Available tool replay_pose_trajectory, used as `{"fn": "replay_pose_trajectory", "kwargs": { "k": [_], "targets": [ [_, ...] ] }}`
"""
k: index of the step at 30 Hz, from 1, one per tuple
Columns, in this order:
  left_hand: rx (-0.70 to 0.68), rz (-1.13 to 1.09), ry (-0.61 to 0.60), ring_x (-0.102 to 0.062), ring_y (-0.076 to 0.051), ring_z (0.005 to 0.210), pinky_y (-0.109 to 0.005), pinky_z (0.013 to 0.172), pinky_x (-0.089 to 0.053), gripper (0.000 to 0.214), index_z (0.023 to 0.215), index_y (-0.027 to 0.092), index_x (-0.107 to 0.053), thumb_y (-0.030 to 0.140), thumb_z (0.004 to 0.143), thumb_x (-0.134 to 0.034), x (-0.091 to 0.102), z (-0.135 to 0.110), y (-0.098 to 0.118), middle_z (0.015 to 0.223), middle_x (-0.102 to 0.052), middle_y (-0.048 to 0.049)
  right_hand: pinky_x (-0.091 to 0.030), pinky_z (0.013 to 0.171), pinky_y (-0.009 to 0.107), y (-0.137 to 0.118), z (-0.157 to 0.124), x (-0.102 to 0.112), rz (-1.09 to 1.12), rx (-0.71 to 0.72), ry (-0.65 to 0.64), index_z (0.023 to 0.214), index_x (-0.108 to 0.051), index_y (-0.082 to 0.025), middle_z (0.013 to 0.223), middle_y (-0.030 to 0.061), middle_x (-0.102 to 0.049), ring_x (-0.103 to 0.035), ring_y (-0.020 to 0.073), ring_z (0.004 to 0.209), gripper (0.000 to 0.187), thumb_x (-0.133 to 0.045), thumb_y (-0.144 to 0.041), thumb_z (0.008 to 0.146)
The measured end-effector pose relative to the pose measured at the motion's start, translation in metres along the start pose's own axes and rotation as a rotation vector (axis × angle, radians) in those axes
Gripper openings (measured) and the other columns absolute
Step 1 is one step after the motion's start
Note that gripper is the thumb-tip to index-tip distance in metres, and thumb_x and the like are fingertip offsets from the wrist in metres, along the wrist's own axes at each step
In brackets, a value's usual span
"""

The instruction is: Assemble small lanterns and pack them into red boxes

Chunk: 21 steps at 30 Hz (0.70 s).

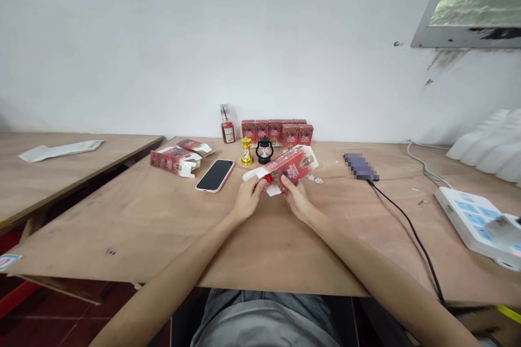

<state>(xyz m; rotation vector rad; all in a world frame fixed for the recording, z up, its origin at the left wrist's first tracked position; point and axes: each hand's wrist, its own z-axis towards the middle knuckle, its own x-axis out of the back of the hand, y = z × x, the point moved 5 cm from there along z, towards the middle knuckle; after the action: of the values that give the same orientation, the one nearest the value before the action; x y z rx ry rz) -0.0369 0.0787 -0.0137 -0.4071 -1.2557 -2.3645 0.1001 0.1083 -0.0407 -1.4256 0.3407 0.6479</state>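
Both my hands meet at the middle of the wooden table. My left hand and my right hand are closed on a red printed carton with white open flaps, which lies tilted toward the right. A small red piece shows at the carton's open end between my fingers. Just beyond the carton stand a small gold lantern and a small black lantern.
A row of closed red boxes and a small bottle stand by the wall. Two opened red cartons and a phone lie to the left. A power strip, a black cable and a second table flank the area.
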Motion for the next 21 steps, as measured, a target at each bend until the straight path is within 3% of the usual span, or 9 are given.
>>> {"fn": "replay_pose_trajectory", "kwargs": {
  "k": [4, 7, 10, 13, 16, 21],
  "targets": [
    [-0.062, 0.135, -0.008, -0.043, -0.014, 0.057, -0.026, 0.058, -0.031, 0.036, 0.059, 0.020, -0.041, 0.036, 0.091, -0.036, 0.014, 0.005, 0.012, 0.057, -0.047, 0.0010, -0.046, 0.059, 0.024, -0.013, 0.017, 0.022, 0.067, 0.025, 0.180, 0.082, -0.060, -0.023, 0.075, -0.0046, -0.067, -0.061, 0.0128, 0.067, 0.032, -0.077, -0.041, 0.061],
    [-0.108, 0.282, 0.050, -0.042, -0.014, 0.057, -0.026, 0.058, -0.030, 0.037, 0.059, 0.021, -0.036, 0.034, 0.092, -0.031, 0.031, 0.017, 0.022, 0.058, -0.045, 0.0009, -0.049, 0.060, 0.024, -0.031, 0.031, 0.052, 0.107, 0.104, 0.323, 0.084, -0.060, -0.025, 0.079, -0.0055, -0.068, -0.062, 0.0121, 0.068, 0.031, -0.073, -0.043, 0.064],
    [-0.127, 0.438, 0.089, -0.043, -0.014, 0.058, -0.026, 0.058, -0.029, 0.036, 0.059, 0.020, -0.040, 0.033, 0.092, -0.030, 0.047, 0.041, 0.033, 0.059, -0.047, -0.0003, -0.050, 0.060, 0.022, -0.049, 0.040, 0.086, 0.113, 0.198, 0.464, 0.087, -0.059, -0.025, 0.082, -0.0069, -0.067, -0.063, 0.0093, 0.067, 0.033, -0.073, -0.043, 0.063],
    [-0.111, 0.629, 0.035, -0.049, -0.016, 0.060, -0.027, 0.058, -0.030, 0.038, 0.064, 0.018, -0.050, 0.032, 0.093, -0.029, 0.050, 0.077, 0.044, 0.062, -0.055, -0.0033, -0.049, 0.058, 0.020, -0.060, 0.045, 0.109, 0.080, 0.239, 0.539, 0.084, -0.057, -0.023, 0.077, -0.0064, -0.065, -0.062, 0.0082, 0.064, 0.034, -0.070, -0.047, 0.064],
    [-0.028, 0.838, -0.050, -0.060, -0.021, 0.074, -0.028, 0.063, -0.036, 0.041, 0.078, 0.016, -0.062, 0.032, 0.093, -0.028, 0.034, 0.115, 0.047, 0.077, -0.065, -0.0092, -0.049, 0.056, 0.019, -0.064, 0.047, 0.113, 0.095, 0.237, 0.546, 0.087, -0.057, -0.024, 0.079, -0.0060, -0.065, -0.062, 0.0083, 0.064, 0.038, -0.070, -0.050, 0.063],
    [0.073, 0.953, -0.208, -0.064, -0.032, 0.092, -0.036, 0.076, -0.044, 0.033, 0.091, 0.009, -0.069, 0.026, 0.085, -0.042, -0.022, 0.157, 0.034, 0.096, -0.067, -0.0202, -0.049, 0.055, 0.020, -0.063, 0.047, 0.101, 0.130, 0.194, 0.487, 0.086, -0.058, -0.024, 0.081, -0.0047, -0.065, -0.062, 0.0093, 0.064, 0.042, -0.072, -0.053, 0.059]
  ]
}}
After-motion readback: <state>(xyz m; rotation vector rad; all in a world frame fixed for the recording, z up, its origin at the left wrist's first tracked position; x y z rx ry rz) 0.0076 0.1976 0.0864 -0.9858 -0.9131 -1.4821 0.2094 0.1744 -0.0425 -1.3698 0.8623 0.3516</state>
